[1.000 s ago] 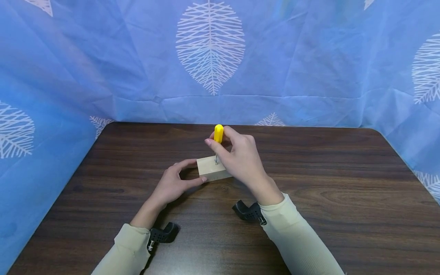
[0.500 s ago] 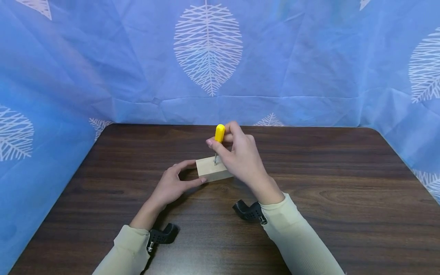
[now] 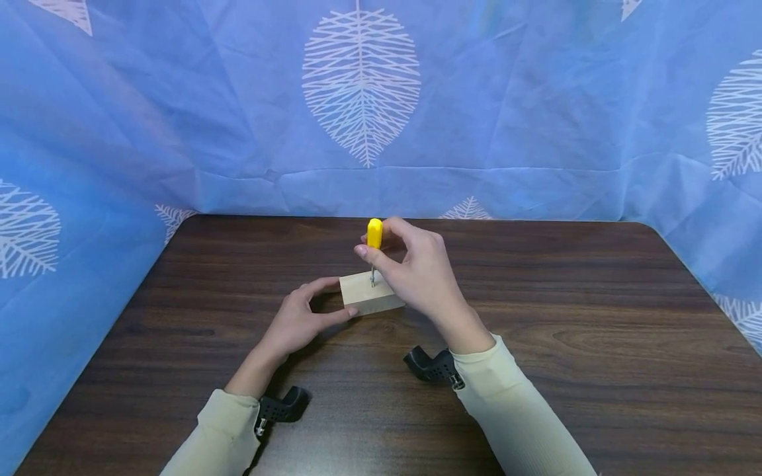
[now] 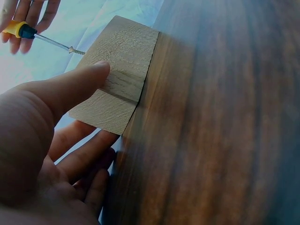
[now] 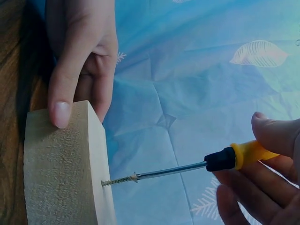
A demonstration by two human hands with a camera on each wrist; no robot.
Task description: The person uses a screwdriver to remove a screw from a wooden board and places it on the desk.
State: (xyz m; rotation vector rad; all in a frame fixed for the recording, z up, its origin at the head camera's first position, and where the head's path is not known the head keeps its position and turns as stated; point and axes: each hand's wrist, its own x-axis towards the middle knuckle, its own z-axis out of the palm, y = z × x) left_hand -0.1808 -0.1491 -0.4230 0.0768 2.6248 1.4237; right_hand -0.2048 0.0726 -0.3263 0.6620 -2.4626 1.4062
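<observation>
A pale wooden block lies on the dark table, its left end between the thumb and fingers of my left hand. From the block's top face stands a screw, its tip in the wood and most of its thread showing. My right hand holds a screwdriver by its yellow handle, thumb and fingers around it. In the right wrist view the steel shaft meets the screw's head, nearly in line with it. My right hand hides the block's right end in the head view.
The dark wood-grain table runs back to a blue cloth with white leaf prints, which hangs behind and at both sides. Black wrist mounts stick out from both pale sleeves, low over the table.
The screwdriver handle tilted slightly right, then came back more upright as my right fingers opened out and closed on it again. My left hand and the block have stayed in place.
</observation>
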